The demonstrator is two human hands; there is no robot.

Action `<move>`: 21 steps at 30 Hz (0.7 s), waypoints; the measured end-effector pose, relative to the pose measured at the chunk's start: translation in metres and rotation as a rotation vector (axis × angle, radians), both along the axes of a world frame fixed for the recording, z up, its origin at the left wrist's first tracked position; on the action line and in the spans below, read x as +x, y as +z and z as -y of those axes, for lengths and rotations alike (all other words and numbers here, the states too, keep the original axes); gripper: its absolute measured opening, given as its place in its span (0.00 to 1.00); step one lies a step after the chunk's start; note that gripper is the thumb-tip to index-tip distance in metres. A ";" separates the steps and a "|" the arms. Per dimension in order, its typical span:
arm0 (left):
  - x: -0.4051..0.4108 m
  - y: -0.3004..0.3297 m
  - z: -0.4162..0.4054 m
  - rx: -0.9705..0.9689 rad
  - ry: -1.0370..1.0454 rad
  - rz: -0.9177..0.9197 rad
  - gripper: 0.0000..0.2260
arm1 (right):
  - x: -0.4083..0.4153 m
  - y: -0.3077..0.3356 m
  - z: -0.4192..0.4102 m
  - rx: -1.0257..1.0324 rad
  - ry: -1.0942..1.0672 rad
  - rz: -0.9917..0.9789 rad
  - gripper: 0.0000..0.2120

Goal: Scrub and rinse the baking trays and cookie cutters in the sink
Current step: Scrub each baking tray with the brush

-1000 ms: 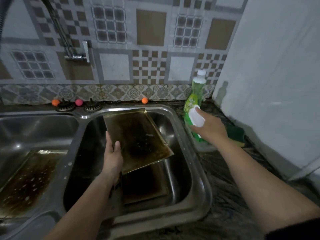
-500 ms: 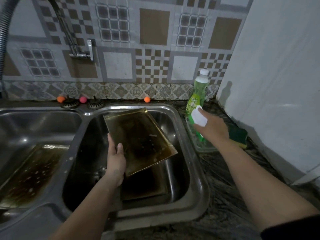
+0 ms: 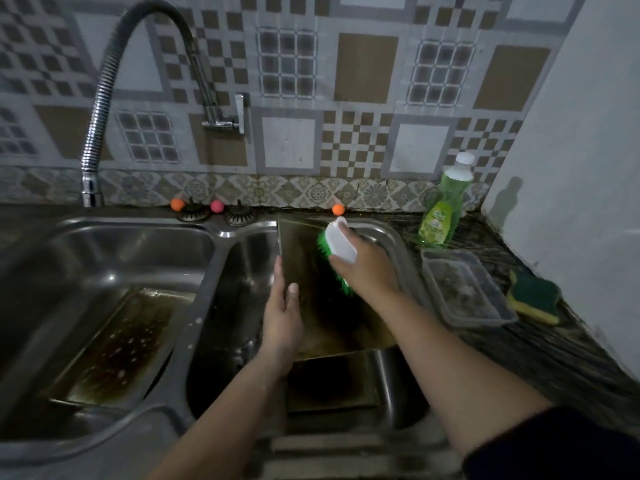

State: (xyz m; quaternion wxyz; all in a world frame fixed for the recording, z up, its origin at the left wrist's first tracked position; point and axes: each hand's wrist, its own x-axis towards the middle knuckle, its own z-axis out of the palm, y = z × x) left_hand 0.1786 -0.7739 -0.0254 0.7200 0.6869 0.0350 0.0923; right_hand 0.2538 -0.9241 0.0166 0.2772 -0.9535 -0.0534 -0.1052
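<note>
A stained brown baking tray (image 3: pixel 311 306) leans tilted over the right sink basin (image 3: pixel 235 299). My left hand (image 3: pixel 282 313) grips its left edge. My right hand (image 3: pixel 363 268) is closed on a white-backed scrub brush with green bristles (image 3: pixel 337 247), whose bristles press on the tray's upper part. A second dark tray (image 3: pixel 329 386) lies under it on the basin floor. A third greasy tray (image 3: pixel 117 344) rests in the left basin (image 3: pixel 104 258). I see no cookie cutters.
A flexible steel faucet (image 3: pixel 104 98) arcs over the left basin. On the right counter stand a green dish soap bottle (image 3: pixel 443 206), a clear plastic container (image 3: pixel 464 289) and a yellow-green sponge (image 3: pixel 533 296). Small orange and pink balls (image 3: pixel 216 206) sit behind the sink.
My right hand brought the brush from beside the soap bottle leftward onto the tray. The tray now stands steeper, still held by my left hand. The view moved closer and lower.
</note>
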 end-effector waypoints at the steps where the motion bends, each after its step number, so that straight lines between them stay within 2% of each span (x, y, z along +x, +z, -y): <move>1: 0.003 0.001 -0.001 0.012 0.010 0.011 0.24 | 0.007 0.003 -0.007 0.005 0.018 0.003 0.32; 4: 0.017 0.005 -0.018 -0.010 0.068 0.012 0.23 | -0.016 0.005 -0.035 0.034 0.142 -0.016 0.31; 8: 0.027 -0.001 -0.050 -0.024 0.122 0.042 0.23 | -0.067 -0.029 -0.040 0.130 0.277 0.017 0.34; 12: 0.020 -0.009 -0.035 0.058 -0.016 0.109 0.23 | -0.012 -0.014 -0.025 0.140 -0.008 -0.027 0.32; 14: 0.020 -0.009 -0.024 0.053 -0.083 0.116 0.23 | 0.012 0.009 -0.038 0.123 -0.035 -0.009 0.31; 17: 0.032 -0.003 -0.028 -0.009 -0.042 0.098 0.23 | 0.000 0.021 -0.071 0.038 0.103 0.031 0.32; 21: 0.043 -0.001 -0.059 -0.020 0.062 0.079 0.23 | -0.061 -0.015 -0.072 0.087 0.249 0.073 0.34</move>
